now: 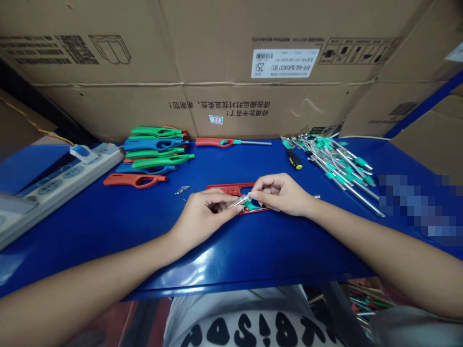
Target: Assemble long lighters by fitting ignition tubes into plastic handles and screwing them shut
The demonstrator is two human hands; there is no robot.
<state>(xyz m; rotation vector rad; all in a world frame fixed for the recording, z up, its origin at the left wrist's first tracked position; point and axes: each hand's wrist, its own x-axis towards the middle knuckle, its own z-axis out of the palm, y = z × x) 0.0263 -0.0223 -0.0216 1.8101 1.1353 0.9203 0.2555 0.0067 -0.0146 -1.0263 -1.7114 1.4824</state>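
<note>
In the head view my left hand (206, 212) is closed around a small clear plastic tube (239, 201), held slanting over the table. The fingertips of my right hand (282, 193) pinch at the tube's upper end, where a small whitish piece shows; its exact form I cannot make out. Just beneath both hands lies a red lighter casing (220, 187), opened up. A green trigger piece (249, 206) sits in its near part, partly covered by my fingers. Several tiny screws (182, 190) are scattered left of the casing.
Red, green and blue lighter handles (155, 159) are piled at left beside a white power strip (54, 185). Farther back lies a red long-necked lighter (217, 142). A black-and-yellow screwdriver (293, 159) and metal lighter tubes (342, 168) lie at right. A cardboard box (144, 62) walls the back.
</note>
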